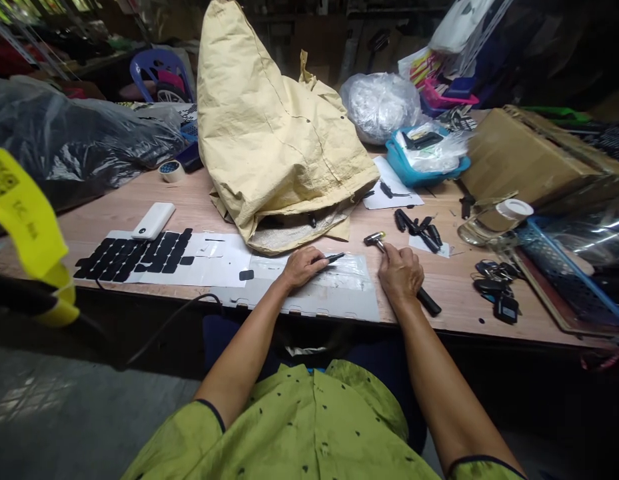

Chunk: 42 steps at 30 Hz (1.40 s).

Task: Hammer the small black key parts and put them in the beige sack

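Workshop: cluttered storeroom at the back, and a long pale wooden tabletop [114,213] in front of a seated person in a green shirt.
Left hand: the left hand [302,267] rests near the front edge, its fingers [309,257] closed around a slim black pen-shaped piece [334,257]. The tip of the piece sticks out to the right, low over a clear plastic sheet [352,267].
Right hand: the right hand [400,273] has its fingers wrapped tight on a small hammer with a metal head and black handle [375,239]. The head lies on the wood just right of the black tip, and the handle's end shows behind the wrist.
Under the hands: a flat white panel [334,303] lies along the front edge, beneath the plastic.
Behind: a big tan paper sack [274,133] slumps with its open mouth towards the hands.
Left side: rows of black square pads [134,257] sit on a white sheet, with a white power bank [153,221] touching their upper edge.
Right side: loose small black parts [419,230] lie near the hammer head, and a heap of black key fobs [494,287] is further out.
Risk: the piece is thin and held only at its rear, so a blow landing off-centre could skid it across the slick plastic or catch the left fingertips. The loose parts nearby could also be knocked off the edge.
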Each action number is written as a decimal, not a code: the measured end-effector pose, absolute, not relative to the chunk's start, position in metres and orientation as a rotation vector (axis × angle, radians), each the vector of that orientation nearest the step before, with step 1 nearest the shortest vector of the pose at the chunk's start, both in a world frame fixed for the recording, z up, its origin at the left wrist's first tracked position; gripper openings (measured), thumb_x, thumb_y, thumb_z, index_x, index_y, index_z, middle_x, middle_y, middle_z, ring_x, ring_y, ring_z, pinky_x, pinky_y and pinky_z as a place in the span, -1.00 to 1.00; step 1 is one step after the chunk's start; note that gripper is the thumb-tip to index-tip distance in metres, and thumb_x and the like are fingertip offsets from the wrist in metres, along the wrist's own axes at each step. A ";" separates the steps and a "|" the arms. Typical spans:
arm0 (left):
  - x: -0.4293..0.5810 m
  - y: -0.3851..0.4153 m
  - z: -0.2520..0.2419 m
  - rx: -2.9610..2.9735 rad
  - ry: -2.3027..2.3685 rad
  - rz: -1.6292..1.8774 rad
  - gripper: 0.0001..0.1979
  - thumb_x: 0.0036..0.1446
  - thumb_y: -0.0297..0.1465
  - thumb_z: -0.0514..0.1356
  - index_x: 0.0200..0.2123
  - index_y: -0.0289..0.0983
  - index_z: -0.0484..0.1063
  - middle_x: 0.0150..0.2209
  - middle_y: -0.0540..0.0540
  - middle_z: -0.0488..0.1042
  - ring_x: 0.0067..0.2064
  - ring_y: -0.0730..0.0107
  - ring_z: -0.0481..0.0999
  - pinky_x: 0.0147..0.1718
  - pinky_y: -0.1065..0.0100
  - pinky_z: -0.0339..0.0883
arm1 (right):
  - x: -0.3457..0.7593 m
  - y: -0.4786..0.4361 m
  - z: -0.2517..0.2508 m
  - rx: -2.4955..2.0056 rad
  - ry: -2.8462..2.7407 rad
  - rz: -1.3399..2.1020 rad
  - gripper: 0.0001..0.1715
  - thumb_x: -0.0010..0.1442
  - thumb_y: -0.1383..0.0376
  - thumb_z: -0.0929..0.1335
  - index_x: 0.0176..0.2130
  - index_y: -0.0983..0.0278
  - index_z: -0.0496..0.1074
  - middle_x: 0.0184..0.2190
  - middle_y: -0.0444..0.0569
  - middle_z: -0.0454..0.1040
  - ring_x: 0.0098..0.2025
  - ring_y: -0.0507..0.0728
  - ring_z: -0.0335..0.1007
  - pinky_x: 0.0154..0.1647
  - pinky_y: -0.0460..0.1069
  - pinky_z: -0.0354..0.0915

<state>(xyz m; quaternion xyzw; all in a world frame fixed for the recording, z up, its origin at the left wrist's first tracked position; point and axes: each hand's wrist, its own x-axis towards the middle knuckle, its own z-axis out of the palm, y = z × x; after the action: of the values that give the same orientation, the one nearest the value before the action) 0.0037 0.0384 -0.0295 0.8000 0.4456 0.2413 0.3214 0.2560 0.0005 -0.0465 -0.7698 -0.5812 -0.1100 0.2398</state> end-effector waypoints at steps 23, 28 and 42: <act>-0.018 -0.101 -0.102 1.509 1.484 -0.159 -0.65 0.20 -0.27 0.22 0.06 -0.12 0.51 0.05 -0.12 0.58 0.10 0.08 0.53 0.01 0.23 0.37 | 0.247 0.000 -0.043 -2.153 -1.603 -0.277 -0.62 0.31 0.32 0.26 0.01 0.23 0.56 -0.26 0.10 0.36 -0.22 0.20 0.16 -0.32 0.02 -0.05; -0.009 -0.096 -0.123 1.507 1.599 -0.227 -0.61 0.28 -0.29 0.14 0.15 -0.18 0.47 0.20 -0.23 0.49 0.24 0.04 0.45 0.11 0.21 0.35 | 0.249 0.000 -0.046 -2.141 -1.602 -0.320 -0.64 0.29 0.32 0.27 -0.02 0.21 0.57 -0.28 0.08 0.35 -0.22 0.20 0.17 -0.33 0.02 -0.05; 0.012 -0.017 0.012 1.660 1.093 0.589 -0.72 0.22 -0.17 0.19 -0.26 -0.27 0.56 -0.31 -0.08 0.61 -0.30 0.36 0.52 -0.30 0.38 0.34 | 0.247 -0.002 -0.045 -2.165 -1.629 -0.295 -0.63 0.32 0.32 0.25 0.00 0.22 0.56 -0.26 0.09 0.36 -0.21 0.20 0.19 -0.33 0.02 -0.05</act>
<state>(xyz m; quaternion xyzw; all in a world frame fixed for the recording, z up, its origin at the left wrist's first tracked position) 0.0122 -0.0168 0.0118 0.6892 0.4537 0.2446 0.5092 0.2468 -0.0019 -0.0446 -0.7773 -0.5849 -0.1059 0.2064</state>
